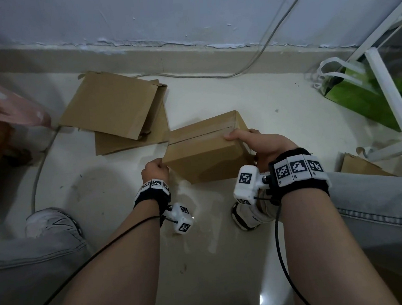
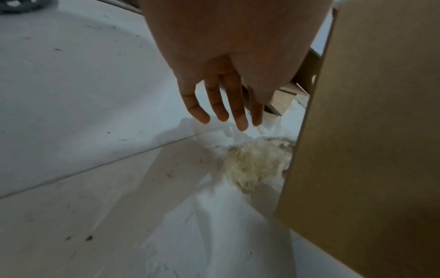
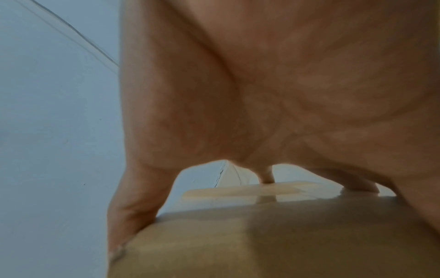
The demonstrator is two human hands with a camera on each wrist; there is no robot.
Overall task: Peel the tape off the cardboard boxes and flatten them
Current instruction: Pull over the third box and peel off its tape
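Observation:
A closed brown cardboard box (image 1: 205,154) stands on the floor between my knees, with clear tape (image 1: 201,135) along its top seam. My right hand (image 1: 260,142) grips its right end, thumb on the top face and fingers round the side. The right wrist view shows that palm (image 3: 285,94) arched over the box (image 3: 285,244) and a tape strip (image 3: 240,193). My left hand (image 1: 155,169) is at the box's near left corner. In the left wrist view its fingers (image 2: 223,107) hang straight beside the box wall (image 2: 371,131), holding nothing.
Flattened cardboard boxes (image 1: 116,108) lie at the back left. A wad of peeled tape on white plastic (image 2: 257,163) lies by the box. A green bag (image 1: 357,94) and a white rack frame (image 1: 389,92) stand right, more cardboard (image 1: 359,166) below. A cable (image 1: 259,57) runs along the wall.

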